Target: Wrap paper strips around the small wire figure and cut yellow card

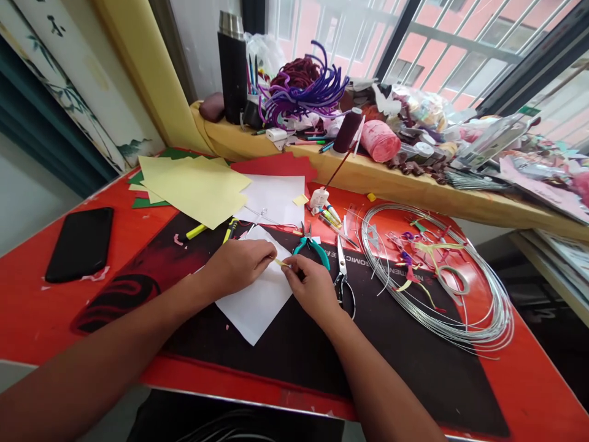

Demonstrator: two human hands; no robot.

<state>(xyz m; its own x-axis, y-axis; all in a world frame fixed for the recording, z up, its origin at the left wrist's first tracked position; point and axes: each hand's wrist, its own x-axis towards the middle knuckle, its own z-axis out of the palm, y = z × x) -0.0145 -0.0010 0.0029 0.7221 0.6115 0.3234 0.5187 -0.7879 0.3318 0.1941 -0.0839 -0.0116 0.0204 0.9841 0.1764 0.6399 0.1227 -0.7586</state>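
Between my two hands is a small thin strip of pale yellow paper. My left hand pinches one end, its fingers closed. The thumb and fingertips of my right hand grip the other end. Both hands are just above a white sheet of paper lying on a black desk mat. Turquoise-handled pliers rest just beyond my right hand, with scissors beside them. My fingers partly hide the strip.
A big coil of silvery wire with paper scraps lies at right. Yellow sheets are stacked at back left, near a black phone. A glue bottle stands at the back. Yarn, a thermos and craft materials crowd the windowsill.
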